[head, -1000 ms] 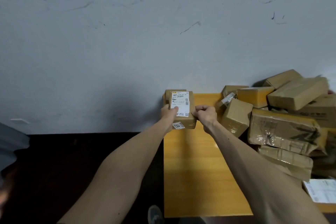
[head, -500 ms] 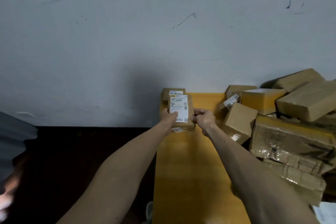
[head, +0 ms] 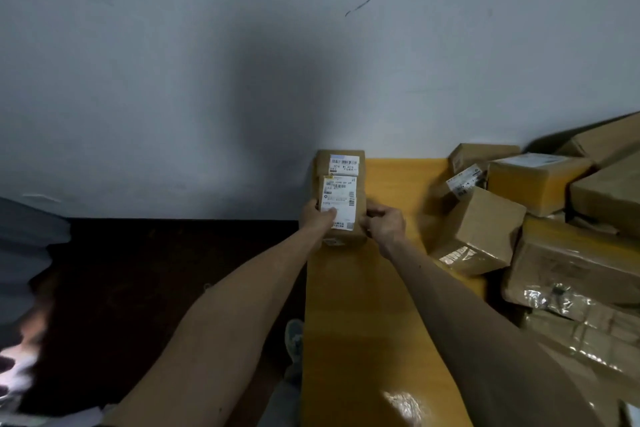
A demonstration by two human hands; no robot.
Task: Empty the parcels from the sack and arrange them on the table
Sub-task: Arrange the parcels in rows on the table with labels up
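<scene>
At the yellow wooden desk's (head: pixel 363 322) far-left corner, the left hand (head: pixel 317 220) and right hand (head: pixel 386 224) clasp a small brown labelled cardboard parcel (head: pixel 341 208) behind another; placement under way, release next, then the heaped brown boxes (head: pixel 554 218).

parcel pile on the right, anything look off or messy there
Yes: the parcel pile is a jumble. One brown box sits tilted on a corner, others lean across each other. The two labelled boxes at the table's far left corner look straight.
</scene>
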